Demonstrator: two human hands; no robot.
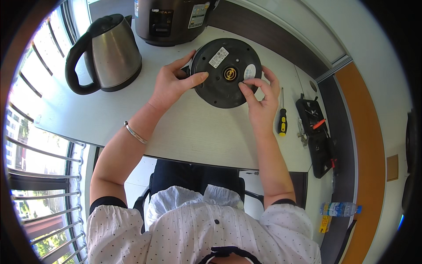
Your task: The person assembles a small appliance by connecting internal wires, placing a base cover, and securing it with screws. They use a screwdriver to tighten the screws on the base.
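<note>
A round black kettle base (215,90) is held up over the table with its underside showing. That underside carries a white label, an oval sticker, several small holes and a gold-coloured ring in the middle. My left hand (178,81) grips the left edge, thumb on the face and fingers behind. On the right side, my right hand (262,94) has thumb and forefinger pinched together against the face, its other fingers by the rim. Whatever lies in that pinch is too small or hidden to make out. To the left stands a steel electric kettle (115,55) with a black handle.
A dark cooker (171,22) stands at the back. Right of my right hand lies a yellow-and-black screwdriver (282,123), beside small metal pieces (302,132) and an unfolded black tool case (317,147). Farther right is a water bottle (338,209). A barred window lines the left.
</note>
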